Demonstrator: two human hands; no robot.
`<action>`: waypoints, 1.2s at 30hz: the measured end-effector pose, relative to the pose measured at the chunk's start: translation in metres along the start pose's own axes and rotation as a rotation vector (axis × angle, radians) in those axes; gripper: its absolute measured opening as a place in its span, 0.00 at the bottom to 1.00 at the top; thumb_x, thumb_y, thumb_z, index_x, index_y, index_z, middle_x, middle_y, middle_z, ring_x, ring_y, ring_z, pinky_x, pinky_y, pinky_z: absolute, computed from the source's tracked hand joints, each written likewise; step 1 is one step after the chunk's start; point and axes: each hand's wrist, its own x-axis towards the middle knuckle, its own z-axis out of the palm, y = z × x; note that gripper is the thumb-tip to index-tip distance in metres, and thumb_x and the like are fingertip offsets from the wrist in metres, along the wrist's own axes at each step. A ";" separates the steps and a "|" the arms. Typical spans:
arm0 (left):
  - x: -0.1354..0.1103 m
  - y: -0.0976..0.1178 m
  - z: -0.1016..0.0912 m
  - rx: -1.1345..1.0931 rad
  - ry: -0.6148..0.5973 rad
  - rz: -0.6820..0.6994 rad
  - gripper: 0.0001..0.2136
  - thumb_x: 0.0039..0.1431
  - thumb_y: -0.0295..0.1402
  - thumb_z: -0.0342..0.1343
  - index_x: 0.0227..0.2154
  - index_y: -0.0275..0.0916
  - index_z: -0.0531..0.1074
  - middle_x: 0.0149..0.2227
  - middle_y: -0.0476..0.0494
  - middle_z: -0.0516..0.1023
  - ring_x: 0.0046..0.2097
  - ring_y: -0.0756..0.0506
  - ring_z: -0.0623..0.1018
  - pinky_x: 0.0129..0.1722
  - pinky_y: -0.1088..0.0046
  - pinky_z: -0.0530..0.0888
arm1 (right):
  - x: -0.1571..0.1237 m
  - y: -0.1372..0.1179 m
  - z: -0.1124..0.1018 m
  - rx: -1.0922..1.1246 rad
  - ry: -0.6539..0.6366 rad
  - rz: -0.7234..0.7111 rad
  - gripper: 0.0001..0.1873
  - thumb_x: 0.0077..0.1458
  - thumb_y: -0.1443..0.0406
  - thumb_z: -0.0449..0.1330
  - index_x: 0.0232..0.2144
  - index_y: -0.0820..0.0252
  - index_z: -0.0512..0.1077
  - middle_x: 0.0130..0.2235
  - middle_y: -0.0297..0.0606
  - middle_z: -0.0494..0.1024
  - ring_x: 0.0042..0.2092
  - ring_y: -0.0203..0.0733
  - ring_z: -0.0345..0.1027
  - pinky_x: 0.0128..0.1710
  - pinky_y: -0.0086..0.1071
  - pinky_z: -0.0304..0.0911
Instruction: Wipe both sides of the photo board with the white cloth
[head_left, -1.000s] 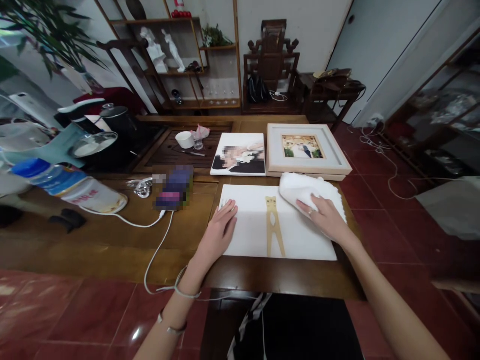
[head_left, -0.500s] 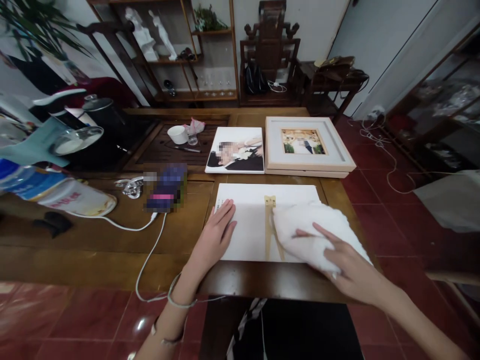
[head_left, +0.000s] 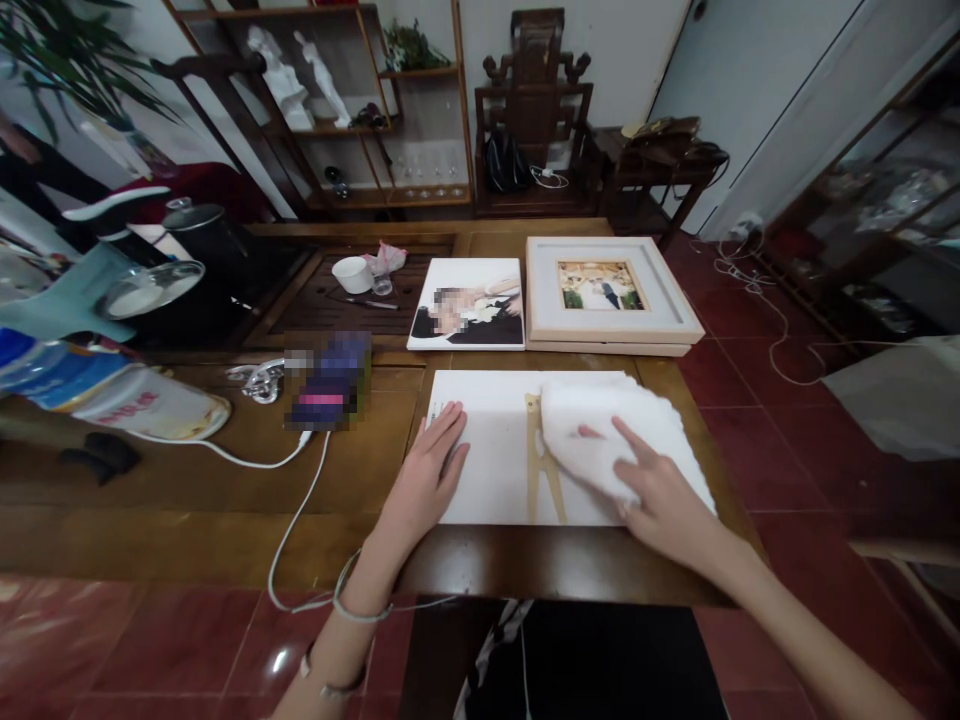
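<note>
A white board (head_left: pixel 491 450) with a tan wooden stand piece (head_left: pixel 541 470) down its middle lies flat on the wooden table (head_left: pixel 225 480). My left hand (head_left: pixel 427 475) rests flat on the board's left edge, fingers stretched out. My right hand (head_left: pixel 652 495) presses a white cloth (head_left: pixel 600 425) onto the board's right half, fingers spread over the cloth.
Behind the board lie a frameless photo print (head_left: pixel 469 305) and a white framed photo (head_left: pixel 609 295). A phone (head_left: pixel 330 380) on a white cable (head_left: pixel 292 500), a lying bottle (head_left: pixel 105 385), a kettle (head_left: pixel 206 235) and a tea tray (head_left: pixel 352 290) with a cup sit to the left.
My right hand swept the cloth from the board's far right corner toward the near right side, then back a little toward the middle. My left hand stayed in place.
</note>
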 end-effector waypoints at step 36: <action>-0.001 -0.002 -0.002 0.104 -0.045 0.062 0.20 0.65 0.30 0.44 0.60 0.37 0.60 0.64 0.35 0.60 0.65 0.40 0.59 0.64 0.49 0.56 | -0.049 -0.031 0.008 -0.159 -0.031 -0.115 0.17 0.38 0.83 0.49 0.22 0.60 0.70 0.66 0.35 0.53 0.67 0.63 0.36 0.60 0.70 0.39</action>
